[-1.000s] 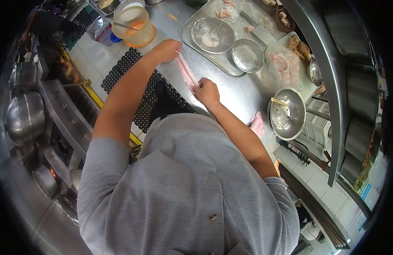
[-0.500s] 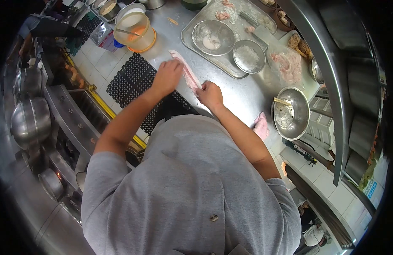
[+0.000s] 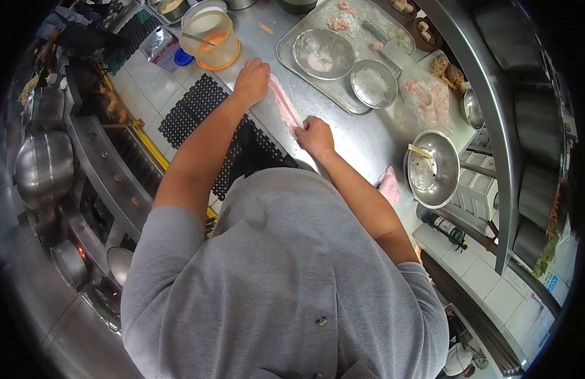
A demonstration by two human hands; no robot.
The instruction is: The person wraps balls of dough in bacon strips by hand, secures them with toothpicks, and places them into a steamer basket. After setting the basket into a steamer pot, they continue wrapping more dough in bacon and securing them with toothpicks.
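A long, narrow pink-and-white strip (image 3: 282, 104), which looks like a folded cloth, lies slantwise along the near edge of the steel table (image 3: 349, 139). My left hand (image 3: 252, 82) is at its far end with the fingers curled down, and they hide that end. At the near end, my right hand (image 3: 316, 136) is closed, pinching the strip between thumb and fingers. Between the two hands the strip runs nearly straight.
A floury metal tray (image 3: 286, 63) carries a steel bowl (image 3: 322, 54) and a smaller bowl (image 3: 373, 84). At back left stands a plastic tub (image 3: 210, 47) of orange liquid. To the right are another pink cloth (image 3: 388, 186) and a large steel bowl (image 3: 449, 155).
My left hand has moved up and forward to the strip's far end, which previously stuck out beyond it. My right hand has barely moved. The view has shifted slightly.
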